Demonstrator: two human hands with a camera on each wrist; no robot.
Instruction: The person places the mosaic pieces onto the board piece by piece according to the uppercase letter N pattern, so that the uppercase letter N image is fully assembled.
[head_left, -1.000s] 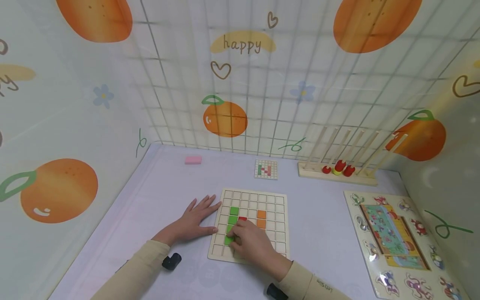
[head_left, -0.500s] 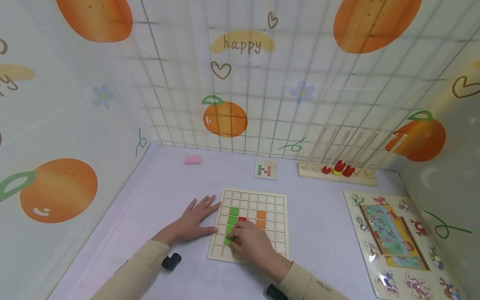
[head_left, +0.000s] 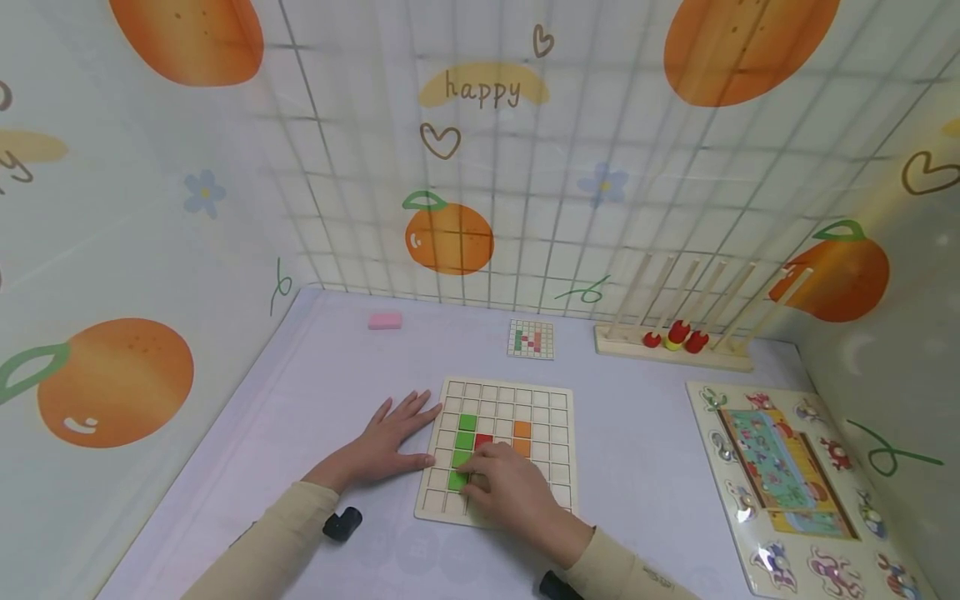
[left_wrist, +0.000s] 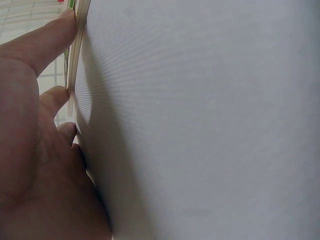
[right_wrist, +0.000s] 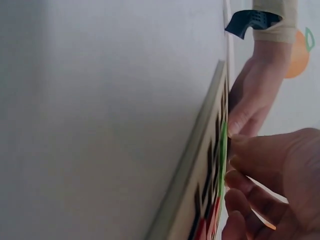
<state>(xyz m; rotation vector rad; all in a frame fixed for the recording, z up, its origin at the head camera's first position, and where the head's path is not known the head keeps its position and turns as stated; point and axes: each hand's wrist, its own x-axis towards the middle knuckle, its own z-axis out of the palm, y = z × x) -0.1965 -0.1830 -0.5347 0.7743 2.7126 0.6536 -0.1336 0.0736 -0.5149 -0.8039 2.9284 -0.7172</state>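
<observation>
In the head view my left hand (head_left: 386, 446) lies spread on the table, thumb and fingertips at the left edge of a wooden grid board (head_left: 553, 400). The left wrist view shows its fingers (left_wrist: 52, 40) against the board's side. My right hand (head_left: 513, 492) is over the board's lower middle, fingers bent down. Its thumb and forefinger pinch at the lowest green square tile (head_left: 457, 481) of a green column. A red tile (head_left: 483, 440) and two orange tiles (head_left: 522, 447) lie farther right in the grid; the hand hides squares beneath it.
A small pattern card (head_left: 531, 340) lies behind the board, a pink block (head_left: 386, 321) at back left. A peg rack (head_left: 673, 354) with red and yellow beads stands at back right. A picture puzzle board (head_left: 795, 492) lies at right. Both wrists wear black devices (head_left: 343, 524).
My right hand has shifted slightly to the right and its fingers have eased back, showing more of the red tile and lowest green tile. My left hand stays at the board's edge.
</observation>
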